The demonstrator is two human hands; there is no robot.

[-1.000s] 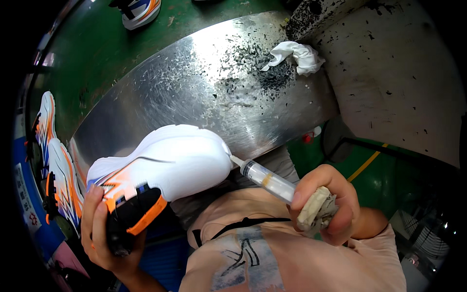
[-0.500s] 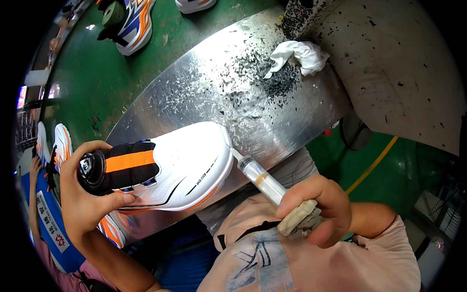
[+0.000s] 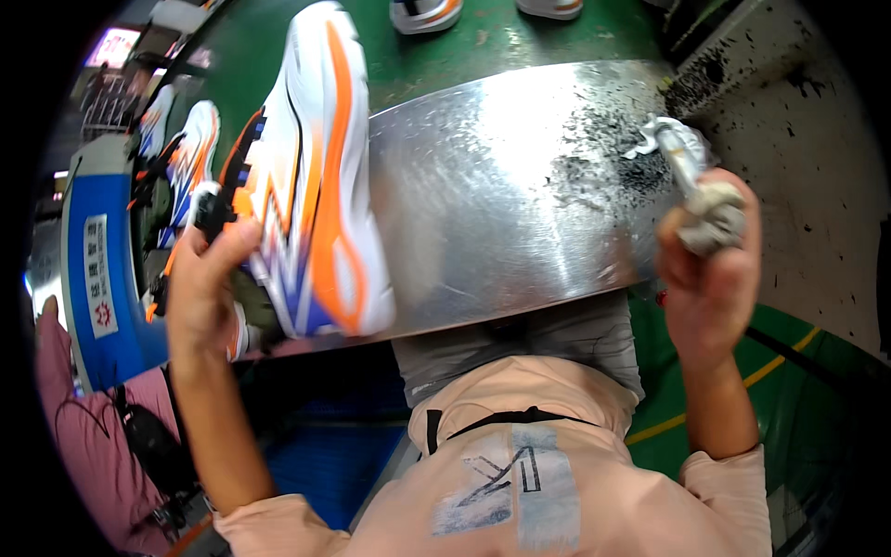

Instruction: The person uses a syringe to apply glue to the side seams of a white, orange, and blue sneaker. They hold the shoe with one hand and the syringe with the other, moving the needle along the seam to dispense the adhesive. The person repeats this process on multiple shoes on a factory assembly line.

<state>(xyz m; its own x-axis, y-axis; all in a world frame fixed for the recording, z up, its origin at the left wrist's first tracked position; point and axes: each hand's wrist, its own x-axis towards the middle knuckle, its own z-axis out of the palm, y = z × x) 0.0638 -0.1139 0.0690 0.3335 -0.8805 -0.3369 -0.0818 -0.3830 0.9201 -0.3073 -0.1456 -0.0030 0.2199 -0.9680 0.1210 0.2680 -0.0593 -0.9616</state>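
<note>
A white, orange and blue running shoe (image 3: pixel 327 200) is gripped by its collar in my left hand (image 3: pixel 200 288), thumb across the upper. It is turned on its side, toe pointing away, with the sole's edge facing right. At the right, my right hand (image 3: pixel 710 288) is closed around a clear syringe (image 3: pixel 681 160) and a crumpled greyish rag (image 3: pixel 715 219). The syringe's tip points up and left, over a white cloth (image 3: pixel 694 139) lying on the metal plate. How the fingers sit on the plunger is hidden by the rag.
Black crumbs cover the right part of the shiny metal plate (image 3: pixel 483 204). More shoes (image 3: pixel 193 158) stand on the green surface (image 3: pixel 464 46) at the left and far side. A beige panel (image 3: pixel 789 167) rises at the right. A co-worker's pink clothing (image 3: pixel 111 455) shows at lower left.
The shoe has been tipped up onto its side and moved left, away from the syringe. My right hand has swung right and away from me, carrying syringe and rag toward the white cloth.
</note>
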